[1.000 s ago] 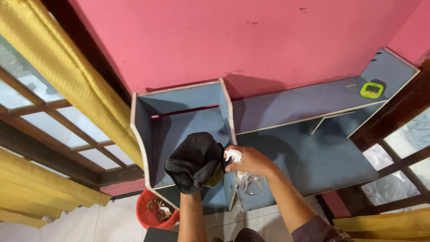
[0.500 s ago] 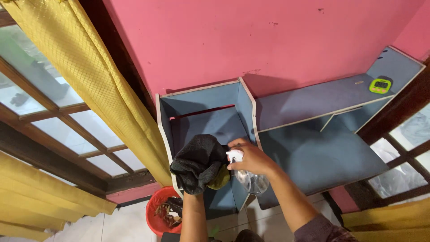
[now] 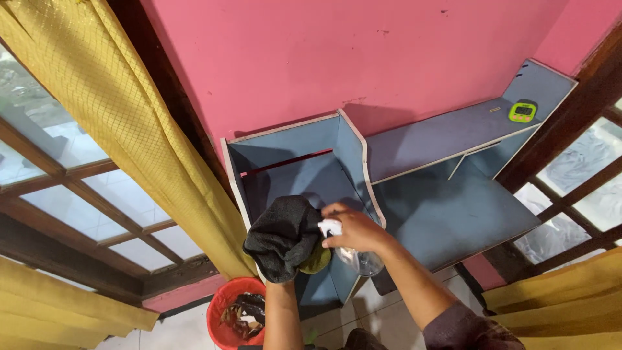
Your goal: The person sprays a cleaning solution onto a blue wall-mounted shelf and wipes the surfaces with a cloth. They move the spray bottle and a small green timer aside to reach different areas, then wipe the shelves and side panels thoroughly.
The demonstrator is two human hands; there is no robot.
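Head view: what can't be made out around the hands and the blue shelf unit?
- Left hand: wrapped in the dark grey cloth, fingers hidden.
- Clear spray bottle with white nozzle: mostly covered by the right hand; fill level unclear.
- Small green digital timer: display too small to read.
- Red bucket: cut off by the bottom edge, contents unclear.

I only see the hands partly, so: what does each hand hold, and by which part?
Right hand grips a clear spray bottle by its white trigger head. Left hand, hidden, is wrapped in a dark cloth.
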